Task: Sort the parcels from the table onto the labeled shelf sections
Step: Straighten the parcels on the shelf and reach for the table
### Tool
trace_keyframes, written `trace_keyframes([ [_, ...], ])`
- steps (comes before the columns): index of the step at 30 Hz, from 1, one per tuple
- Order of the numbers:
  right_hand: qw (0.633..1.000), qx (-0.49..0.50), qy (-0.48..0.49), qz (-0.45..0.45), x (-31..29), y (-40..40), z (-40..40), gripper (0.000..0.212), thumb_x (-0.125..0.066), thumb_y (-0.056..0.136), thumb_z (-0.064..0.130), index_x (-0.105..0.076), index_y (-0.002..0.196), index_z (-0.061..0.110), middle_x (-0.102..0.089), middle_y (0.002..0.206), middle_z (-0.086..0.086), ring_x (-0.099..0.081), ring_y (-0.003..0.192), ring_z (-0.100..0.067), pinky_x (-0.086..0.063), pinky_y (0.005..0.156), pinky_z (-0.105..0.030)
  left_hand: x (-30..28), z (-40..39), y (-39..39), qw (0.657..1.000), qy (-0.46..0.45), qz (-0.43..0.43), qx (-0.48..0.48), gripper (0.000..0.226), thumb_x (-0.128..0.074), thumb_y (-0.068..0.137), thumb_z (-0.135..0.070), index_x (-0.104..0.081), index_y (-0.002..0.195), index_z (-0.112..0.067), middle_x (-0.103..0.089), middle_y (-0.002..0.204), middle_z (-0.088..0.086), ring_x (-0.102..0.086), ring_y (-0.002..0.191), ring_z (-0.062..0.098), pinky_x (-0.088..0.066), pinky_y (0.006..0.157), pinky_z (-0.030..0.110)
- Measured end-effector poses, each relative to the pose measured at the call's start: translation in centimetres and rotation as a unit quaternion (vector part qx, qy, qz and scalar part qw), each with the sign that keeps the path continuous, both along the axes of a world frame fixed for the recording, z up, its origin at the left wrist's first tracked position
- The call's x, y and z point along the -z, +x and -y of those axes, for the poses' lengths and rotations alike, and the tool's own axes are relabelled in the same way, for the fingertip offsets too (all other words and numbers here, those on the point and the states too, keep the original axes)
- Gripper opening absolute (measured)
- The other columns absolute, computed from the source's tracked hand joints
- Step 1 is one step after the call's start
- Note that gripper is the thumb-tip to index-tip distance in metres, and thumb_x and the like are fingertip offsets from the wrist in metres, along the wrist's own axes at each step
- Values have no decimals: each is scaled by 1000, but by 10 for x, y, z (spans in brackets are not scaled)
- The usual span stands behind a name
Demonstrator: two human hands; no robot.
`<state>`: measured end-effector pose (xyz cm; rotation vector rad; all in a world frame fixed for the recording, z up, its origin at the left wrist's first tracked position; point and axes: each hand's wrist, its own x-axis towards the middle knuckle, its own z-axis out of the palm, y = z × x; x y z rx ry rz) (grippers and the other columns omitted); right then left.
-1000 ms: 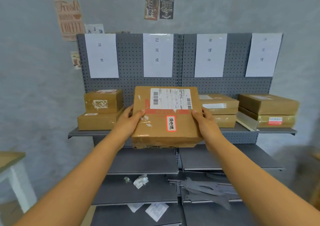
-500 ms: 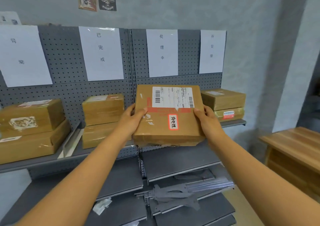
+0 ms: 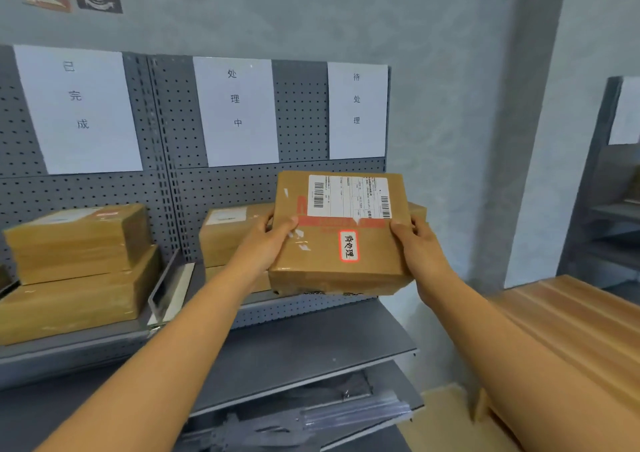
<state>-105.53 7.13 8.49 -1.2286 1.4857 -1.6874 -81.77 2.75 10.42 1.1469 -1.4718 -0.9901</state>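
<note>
I hold a flat brown cardboard parcel [image 3: 332,244] in the air with both hands. It carries a white shipping label and a red-framed sticker reading 待处理. My left hand [image 3: 268,240] grips its left edge and my right hand [image 3: 417,244] grips its right edge, thumbs on top. The parcel hangs in front of the rightmost section of the grey pegboard shelf [image 3: 311,334], under the paper sign 待处理 [image 3: 357,109]. It hides most of the parcels stacked in that section; only a corner [image 3: 419,209] shows behind my right hand.
Stacked brown parcels [image 3: 232,233] sit under the sign 处理中 [image 3: 237,109], and two more [image 3: 76,264] under 已完成 [image 3: 78,105]. A metal divider [image 3: 169,285] leans between those sections. Loose grey metal parts [image 3: 311,417] lie on the lower shelves. A wooden table [image 3: 571,320] stands at right.
My view and the parcel have swung to the right along the shelf. The parcel has gone from the middle sections to the front of the rightmost one. Both hands keep the same grip.
</note>
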Motion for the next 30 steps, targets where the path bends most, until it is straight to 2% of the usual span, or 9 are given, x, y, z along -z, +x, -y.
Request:
trace_keyframes([
  [1, 1000, -2, 2, -1, -3, -16, 6, 38, -46, 101, 40, -42, 137, 27, -60, 119, 3, -62, 104, -20, -53, 81, -34, -3, 5, -16, 1000, -2, -1, -2, 52, -59, 93, -50, -45, 140, -31, -67, 119, -5, -68, 90, 12, -52, 68, 28],
  [5, 1000, -21, -4, 9, -11, -64, 31, 29, -47, 100, 41, -36, 126, 34, -53, 100, 19, -60, 84, -2, -46, 49, -10, -11, 29, -65, 1000, -7, 6, -29, 56, -60, 93, -48, -43, 141, -27, -64, 123, -4, -67, 86, 8, -50, 62, 25],
  [9, 999, -32, -8, 8, -18, -96, 66, 35, -48, 101, 41, -37, 131, 28, -55, 109, 8, -59, 85, -3, -45, 59, -19, -22, 59, -95, 997, 4, 27, -66, 59, -60, 90, -54, -41, 140, -28, -63, 123, -4, -64, 88, 9, -51, 68, 30],
  [13, 999, -46, -20, 17, -32, -119, 111, 37, -49, 101, 40, -41, 134, 27, -56, 122, 0, -61, 91, -10, -47, 65, -24, -34, 99, -117, 997, 21, 13, -74, 59, -60, 91, -52, -39, 138, -26, -62, 117, -2, -63, 84, 11, -48, 61, 30],
  [16, 998, -62, -24, 10, -48, -130, 152, 42, -48, 101, 40, -41, 140, 26, -57, 128, -2, -62, 99, -18, -50, 70, -27, -44, 140, -126, 996, 28, -1, -90, 58, -60, 89, -55, -39, 135, -26, -62, 116, 0, -64, 97, 21, -55, 83, 42],
  [18, 997, -69, -23, -11, -60, -138, 179, 42, -47, 101, 39, -41, 142, 27, -57, 132, -2, -61, 107, -23, -52, 74, -29, -52, 169, -130, 996, 30, -6, -87, 52, -61, 89, -54, -41, 130, -28, -62, 118, 1, -63, 104, 25, -53, 94, 50],
  [22, 995, -94, -9, -22, -89, -162, 233, 43, -50, 99, 35, -45, 141, 25, -60, 131, -2, -62, 108, -22, -54, 84, -36, -66, 218, -144, 998, 44, -17, -51, 56, -62, 87, -48, -44, 135, -26, -63, 120, 3, -61, 108, 27, -51, 92, 47],
  [26, 994, -109, -5, -16, -103, -181, 280, 40, -51, 97, 34, -51, 137, 25, -64, 122, 0, -63, 97, -15, -51, 70, -29, -71, 255, -161, 998, 44, -26, -33, 56, -62, 87, -51, -48, 136, -27, -65, 120, 3, -63, 108, 26, -53, 88, 46],
  [30, 990, -138, 35, -21, -103, -193, 321, 38, -53, 96, 35, -51, 132, 26, -64, 107, 6, -61, 88, -13, -45, 60, -26, -71, 284, -179, 996, 66, -27, -49, 35, -65, 86, -51, -62, 114, -30, -70, 109, 1, -63, 104, 24, -50, 89, 43],
])
